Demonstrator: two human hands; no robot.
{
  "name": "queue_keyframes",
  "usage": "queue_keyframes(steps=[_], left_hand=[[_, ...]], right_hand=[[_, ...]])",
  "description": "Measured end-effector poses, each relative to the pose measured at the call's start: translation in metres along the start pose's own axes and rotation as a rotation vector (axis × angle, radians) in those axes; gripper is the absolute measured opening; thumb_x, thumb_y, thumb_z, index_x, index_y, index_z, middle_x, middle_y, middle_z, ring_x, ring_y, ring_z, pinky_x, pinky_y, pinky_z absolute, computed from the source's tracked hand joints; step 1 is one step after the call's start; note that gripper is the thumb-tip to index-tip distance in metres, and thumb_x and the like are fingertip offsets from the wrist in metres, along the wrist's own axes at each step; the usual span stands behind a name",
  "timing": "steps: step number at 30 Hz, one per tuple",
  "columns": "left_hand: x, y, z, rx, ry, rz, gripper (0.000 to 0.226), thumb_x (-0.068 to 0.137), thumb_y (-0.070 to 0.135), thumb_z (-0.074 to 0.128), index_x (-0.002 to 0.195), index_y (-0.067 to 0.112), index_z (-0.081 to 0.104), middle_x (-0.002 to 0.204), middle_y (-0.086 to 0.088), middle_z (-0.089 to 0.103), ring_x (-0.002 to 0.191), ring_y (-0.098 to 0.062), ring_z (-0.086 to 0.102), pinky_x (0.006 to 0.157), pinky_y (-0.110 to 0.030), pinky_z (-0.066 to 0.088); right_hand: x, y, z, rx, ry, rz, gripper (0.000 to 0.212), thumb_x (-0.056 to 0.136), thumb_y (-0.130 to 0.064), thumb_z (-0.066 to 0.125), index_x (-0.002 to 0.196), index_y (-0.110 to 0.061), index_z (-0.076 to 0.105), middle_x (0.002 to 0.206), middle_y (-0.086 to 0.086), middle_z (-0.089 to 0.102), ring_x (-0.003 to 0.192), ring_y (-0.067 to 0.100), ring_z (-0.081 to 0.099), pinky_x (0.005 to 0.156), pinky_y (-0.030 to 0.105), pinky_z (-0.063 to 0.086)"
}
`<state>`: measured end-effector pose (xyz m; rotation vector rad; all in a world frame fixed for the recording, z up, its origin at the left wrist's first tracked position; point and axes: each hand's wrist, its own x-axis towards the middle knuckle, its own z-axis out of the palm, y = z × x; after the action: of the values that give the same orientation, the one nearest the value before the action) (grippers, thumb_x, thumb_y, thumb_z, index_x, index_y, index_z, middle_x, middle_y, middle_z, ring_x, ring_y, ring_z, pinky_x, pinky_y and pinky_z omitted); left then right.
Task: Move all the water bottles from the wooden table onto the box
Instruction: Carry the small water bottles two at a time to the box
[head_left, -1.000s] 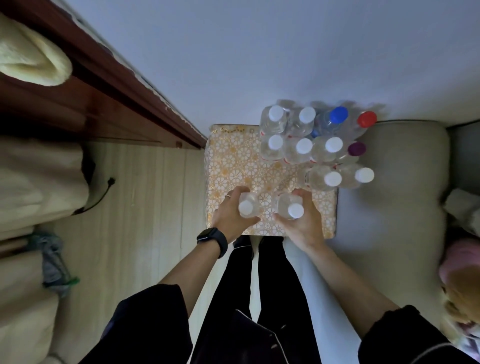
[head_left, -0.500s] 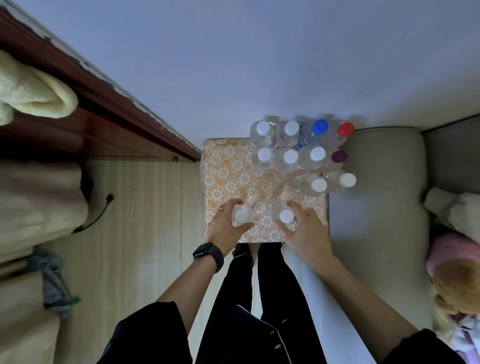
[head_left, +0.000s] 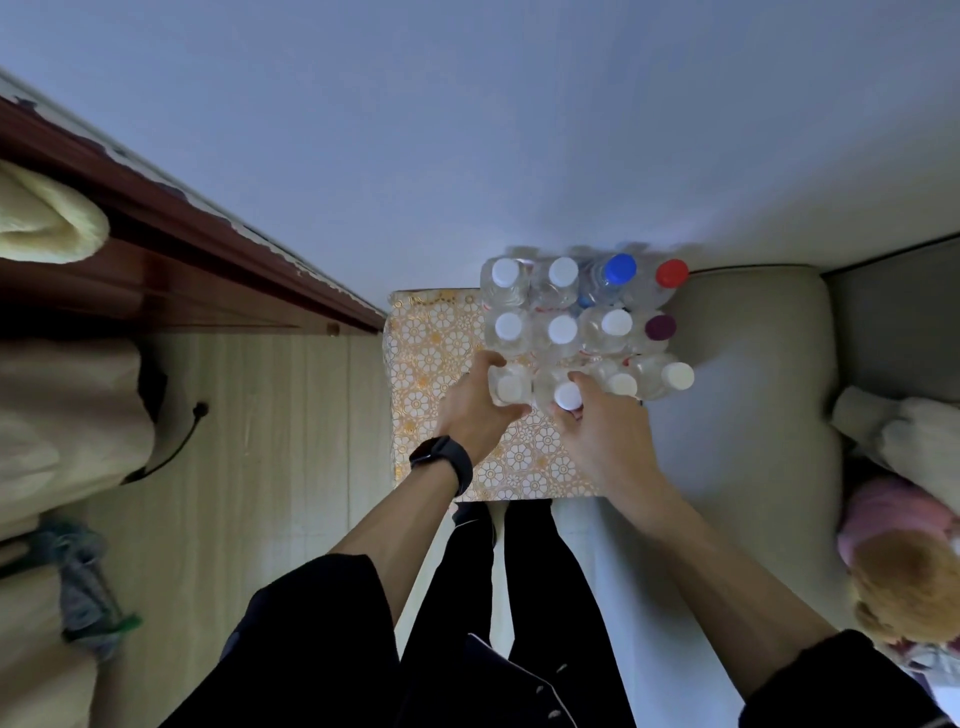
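Clasping left bottle (head_left: 506, 387) is left hand (head_left: 475, 413); right hand (head_left: 605, 441) clasps right bottle (head_left: 567, 396).

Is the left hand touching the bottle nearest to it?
Touching. The head view shows the left hand curled round the white-capped bottle on the box.

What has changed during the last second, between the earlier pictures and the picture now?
The left hand and the right hand have moved the left bottle and the right bottle across the box, away from the person, up to the cluster of bottles. Both hands still grip them. The cluster has not moved.
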<state>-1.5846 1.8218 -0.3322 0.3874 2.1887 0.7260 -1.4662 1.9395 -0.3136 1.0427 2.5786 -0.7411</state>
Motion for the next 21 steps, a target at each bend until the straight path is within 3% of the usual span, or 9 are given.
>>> queue_keyframes(steps=[7,14,18,21], left_hand=[[0.003,0.002,0.017,-0.104,0.108,-0.087,0.064,0.072,0.033,0.084,0.123,0.031,0.045,0.122,0.0,0.05,0.093,-0.018,0.052,0.073,-0.031,0.042],[0.003,0.006,-0.002,-0.011,-0.069,-0.066,0.072,0.072,0.029,0.081,0.131,0.032,0.038,0.12,-0.006,0.057,0.102,-0.027,0.062,0.082,-0.045,0.056],[-0.014,0.025,-0.032,0.107,-0.128,-0.016,0.071,0.08,0.026,0.076,0.141,0.025,0.039,0.134,-0.009,0.053,0.113,-0.028,0.06,0.086,-0.041,0.055],[-0.034,0.05,-0.062,0.159,-0.124,0.048,0.06,0.087,0.033,0.07,0.14,0.025,0.041,0.136,-0.008,0.054,0.11,-0.025,0.061,0.083,-0.033,0.052]], right_hand=[[0.016,-0.005,0.003,0.016,-0.037,0.065,0.043,0.099,-0.038,0.054,0.136,-0.017,0.049,0.102,0.005,0.074,0.096,0.032,0.067,0.072,0.038,0.048],[0.006,-0.007,-0.005,0.075,-0.036,0.04,0.052,0.097,-0.042,0.057,0.14,-0.016,0.043,0.098,0.007,0.072,0.09,0.03,0.068,0.069,0.039,0.053],[-0.012,-0.013,-0.038,0.065,-0.022,0.001,0.045,0.095,-0.041,0.053,0.133,-0.018,0.045,0.092,0.006,0.071,0.088,0.028,0.068,0.07,0.042,0.056],[-0.024,-0.022,-0.078,0.097,-0.04,0.021,0.044,0.096,-0.043,0.051,0.134,-0.021,0.046,0.102,0.002,0.071,0.098,0.025,0.066,0.079,0.04,0.054]])
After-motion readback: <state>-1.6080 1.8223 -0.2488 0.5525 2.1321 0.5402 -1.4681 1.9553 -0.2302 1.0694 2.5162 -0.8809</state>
